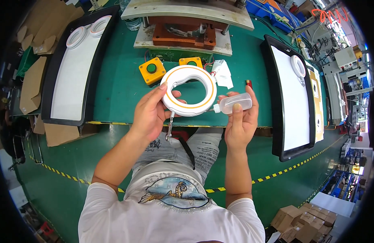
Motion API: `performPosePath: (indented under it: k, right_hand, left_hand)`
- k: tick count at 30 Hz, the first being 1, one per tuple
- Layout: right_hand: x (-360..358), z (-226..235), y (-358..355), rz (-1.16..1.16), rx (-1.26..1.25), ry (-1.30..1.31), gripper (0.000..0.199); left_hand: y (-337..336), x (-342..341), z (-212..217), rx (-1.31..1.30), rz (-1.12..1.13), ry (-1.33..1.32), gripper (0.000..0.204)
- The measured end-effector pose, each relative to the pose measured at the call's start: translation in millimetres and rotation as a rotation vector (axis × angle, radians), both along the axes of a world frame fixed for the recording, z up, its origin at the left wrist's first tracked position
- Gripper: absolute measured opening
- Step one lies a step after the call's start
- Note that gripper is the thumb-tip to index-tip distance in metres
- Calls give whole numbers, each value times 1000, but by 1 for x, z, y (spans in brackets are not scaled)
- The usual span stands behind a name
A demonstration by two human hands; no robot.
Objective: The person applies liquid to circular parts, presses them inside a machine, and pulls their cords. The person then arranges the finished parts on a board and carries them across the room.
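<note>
My left hand [151, 111] grips a white ring-shaped plastic housing [177, 106] by its left side, thumb on top. An orange line runs round the ring's face, and a small metal clasp [169, 128] hangs from its lower left. In my right hand [240, 123] lies a small translucent squeeze bottle [237, 103], tilted on its side. The bottle's white cap and thin tip point left, at the lower right edge of the ring. Whether the tip touches the ring I cannot tell.
A metal press fixture [183, 36] stands at the back, with two yellow button boxes [152, 71] before it. White tissue [222, 74] lies behind my right hand. Black trays with similar rings flank me: left tray [67, 85], right tray [292, 117]. Cardboard boxes [304, 222] sit lower right.
</note>
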State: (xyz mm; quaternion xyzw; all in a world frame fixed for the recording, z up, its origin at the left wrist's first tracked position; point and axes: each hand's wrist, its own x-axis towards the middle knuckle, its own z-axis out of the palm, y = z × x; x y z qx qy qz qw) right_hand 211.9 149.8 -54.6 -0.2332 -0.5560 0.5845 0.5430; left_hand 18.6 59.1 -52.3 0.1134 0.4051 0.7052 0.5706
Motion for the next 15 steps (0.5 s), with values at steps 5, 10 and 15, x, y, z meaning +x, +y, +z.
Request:
performPosePath:
  k: [5, 10, 15]
  right_hand:
    - [0, -1, 0, -4, 0, 1, 47]
    - [3, -2, 1, -47, -38, 55, 48]
    - [9, 7, 0, -122, -66, 55, 50]
  left_hand:
    - [0, 0, -1, 5, -10, -3, 41]
    - [-1, 1, 0, 0, -6, -21, 39]
    - [-6, 7, 1, 67, 29, -53, 33]
